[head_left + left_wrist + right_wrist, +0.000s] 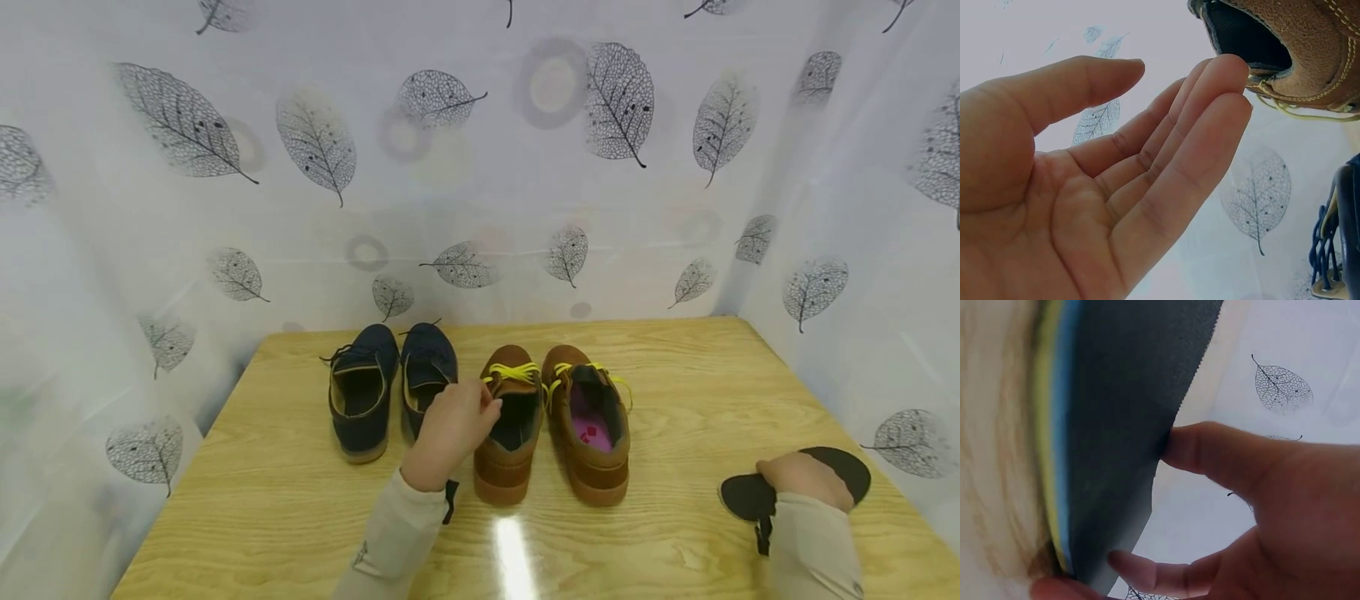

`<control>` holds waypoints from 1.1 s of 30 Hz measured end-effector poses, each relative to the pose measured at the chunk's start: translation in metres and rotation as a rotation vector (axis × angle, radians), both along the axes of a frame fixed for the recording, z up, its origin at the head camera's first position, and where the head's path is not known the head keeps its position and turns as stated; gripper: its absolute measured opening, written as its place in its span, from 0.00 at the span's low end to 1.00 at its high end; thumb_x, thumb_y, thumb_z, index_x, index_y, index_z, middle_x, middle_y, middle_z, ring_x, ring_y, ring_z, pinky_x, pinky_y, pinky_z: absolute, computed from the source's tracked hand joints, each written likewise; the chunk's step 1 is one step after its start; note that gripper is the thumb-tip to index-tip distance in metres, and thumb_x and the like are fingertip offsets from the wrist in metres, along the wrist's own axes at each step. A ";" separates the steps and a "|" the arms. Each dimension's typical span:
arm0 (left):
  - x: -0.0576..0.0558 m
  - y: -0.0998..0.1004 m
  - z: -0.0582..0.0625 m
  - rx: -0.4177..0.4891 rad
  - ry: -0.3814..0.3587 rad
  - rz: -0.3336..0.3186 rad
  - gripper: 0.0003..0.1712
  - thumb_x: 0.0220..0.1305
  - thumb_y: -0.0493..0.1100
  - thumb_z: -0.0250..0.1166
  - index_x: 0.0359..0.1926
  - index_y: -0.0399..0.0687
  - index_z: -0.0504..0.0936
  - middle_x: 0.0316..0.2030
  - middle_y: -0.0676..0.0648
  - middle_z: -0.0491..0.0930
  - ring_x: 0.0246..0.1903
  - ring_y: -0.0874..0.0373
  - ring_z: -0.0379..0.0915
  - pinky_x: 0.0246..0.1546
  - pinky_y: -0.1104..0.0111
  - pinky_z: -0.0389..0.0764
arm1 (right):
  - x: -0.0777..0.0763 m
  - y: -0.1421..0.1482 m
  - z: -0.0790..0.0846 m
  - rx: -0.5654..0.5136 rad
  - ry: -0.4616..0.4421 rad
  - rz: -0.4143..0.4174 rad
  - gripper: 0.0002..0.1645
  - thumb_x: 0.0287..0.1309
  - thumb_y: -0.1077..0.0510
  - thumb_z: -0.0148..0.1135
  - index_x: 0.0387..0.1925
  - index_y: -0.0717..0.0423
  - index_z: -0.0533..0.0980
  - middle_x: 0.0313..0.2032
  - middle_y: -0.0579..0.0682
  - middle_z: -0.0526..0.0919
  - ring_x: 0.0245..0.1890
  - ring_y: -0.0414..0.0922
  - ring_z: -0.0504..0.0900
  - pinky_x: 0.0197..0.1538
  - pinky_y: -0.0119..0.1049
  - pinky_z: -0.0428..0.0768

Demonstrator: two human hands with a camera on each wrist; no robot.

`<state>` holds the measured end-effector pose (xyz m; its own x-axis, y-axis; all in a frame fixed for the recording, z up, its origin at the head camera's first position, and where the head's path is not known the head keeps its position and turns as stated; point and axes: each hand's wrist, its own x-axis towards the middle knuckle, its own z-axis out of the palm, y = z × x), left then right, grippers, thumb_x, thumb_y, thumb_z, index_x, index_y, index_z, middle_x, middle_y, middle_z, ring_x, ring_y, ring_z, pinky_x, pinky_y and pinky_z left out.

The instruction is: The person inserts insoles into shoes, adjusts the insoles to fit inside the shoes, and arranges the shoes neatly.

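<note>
My left hand (452, 431) hovers by the left brown shoe (504, 483), its thumb and gently bent fingers apart with nothing between them in the left wrist view. That shoe has yellow laces and a dark inside. Beside it, the right brown shoe (602, 483) shows a pink insole (588, 421) with red marks. Over the table's right side, my right hand (810, 482) grips a dark insole (748, 497) across its middle. The right wrist view shows its dark face (1122, 394) and a blue and yellow edge, with the thumb at one side.
Two navy shoes stand on the left, the outer one (362, 433) fully seen and the inner one (429, 354) partly behind my left hand. All shoes are on a wooden table (675, 383). A white leaf-print curtain (495, 208) surrounds the back and sides.
</note>
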<state>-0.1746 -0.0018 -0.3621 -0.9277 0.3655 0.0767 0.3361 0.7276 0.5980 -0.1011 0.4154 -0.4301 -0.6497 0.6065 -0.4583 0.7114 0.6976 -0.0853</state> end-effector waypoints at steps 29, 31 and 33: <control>0.002 0.006 -0.002 -0.042 0.036 -0.026 0.08 0.65 0.41 0.63 0.32 0.39 0.81 0.20 0.50 0.76 0.15 0.61 0.67 0.18 0.71 0.67 | -0.001 -0.069 0.048 -0.064 0.459 0.231 0.51 0.64 0.35 0.51 0.44 0.90 0.60 0.31 0.76 0.74 0.25 0.63 0.78 0.25 0.51 0.75; 0.002 0.006 -0.002 -0.045 0.040 -0.026 0.08 0.65 0.41 0.63 0.32 0.40 0.80 0.20 0.50 0.75 0.15 0.61 0.66 0.18 0.71 0.67 | -0.001 -0.077 0.053 -0.067 0.493 0.240 0.48 0.64 0.36 0.52 0.44 0.87 0.63 0.32 0.75 0.75 0.26 0.63 0.78 0.25 0.50 0.75; 0.002 0.007 -0.003 -0.048 0.045 -0.027 0.08 0.65 0.41 0.63 0.31 0.41 0.80 0.20 0.50 0.75 0.15 0.61 0.66 0.18 0.71 0.67 | -0.001 -0.084 0.057 -0.067 0.533 0.246 0.43 0.63 0.38 0.54 0.41 0.82 0.66 0.32 0.72 0.76 0.26 0.60 0.78 0.25 0.49 0.75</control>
